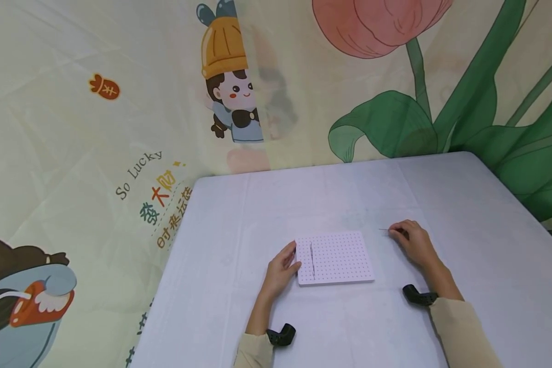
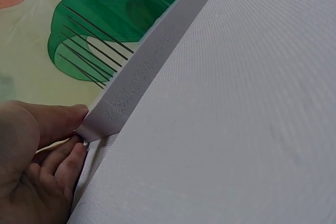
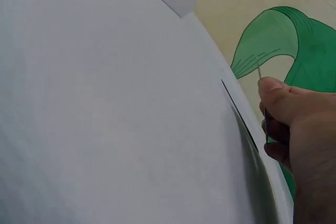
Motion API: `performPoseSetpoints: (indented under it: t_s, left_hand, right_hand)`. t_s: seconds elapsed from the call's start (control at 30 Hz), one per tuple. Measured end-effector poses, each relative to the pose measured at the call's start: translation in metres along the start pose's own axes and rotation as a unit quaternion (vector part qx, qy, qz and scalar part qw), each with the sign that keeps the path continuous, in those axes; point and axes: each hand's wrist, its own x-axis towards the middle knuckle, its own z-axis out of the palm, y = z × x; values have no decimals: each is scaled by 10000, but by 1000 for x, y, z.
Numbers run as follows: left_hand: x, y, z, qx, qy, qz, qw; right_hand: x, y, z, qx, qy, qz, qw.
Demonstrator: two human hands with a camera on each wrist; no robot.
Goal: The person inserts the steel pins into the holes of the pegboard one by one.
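A white board dotted with rows of small holes (image 1: 345, 258) lies on the table. My left hand (image 1: 280, 273) holds it by its left edge, thumb on top and fingers curled underneath in the left wrist view. Several thin dark metal needles (image 2: 97, 45) stand upright in a row near the board's left side. To the right of the board, my right hand (image 1: 411, 243) pinches another thin metal needle (image 3: 266, 124) between thumb and fingers. One end of it pokes out past the thumb; the middle is hidden by the fingertips.
A white cloth covers the table (image 1: 211, 286). A thin dark line (image 3: 239, 114) with a greenish shade beside it shows on the table in the right wrist view. Behind hangs a printed backdrop (image 1: 294, 102) with a flower and cartoon figures. Black wrist cameras (image 1: 282, 335) sit on both wrists.
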Motion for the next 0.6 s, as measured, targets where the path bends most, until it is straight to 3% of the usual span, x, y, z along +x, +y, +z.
performPoseSetpoints:
  t_s: [0.13,0.3,0.47,0.6]
  left_hand:
    - [-1,2,-1,-23,-1,42,10000]
    - [-1,4,-1,-121,-11,137,9998]
    - [-2,5,-1,-189,-31,157,9997]
    - [-7,17,-2,-163,-34,198,9997]
  right_hand:
    - [4,-16,4,457,161,44,9988]
    - [12,-47,17,1109,-9,243,9935]
    - [19,-86,37,2205,-211,226,9749]
    - [23,-119,52,2901,-390,93,9562]
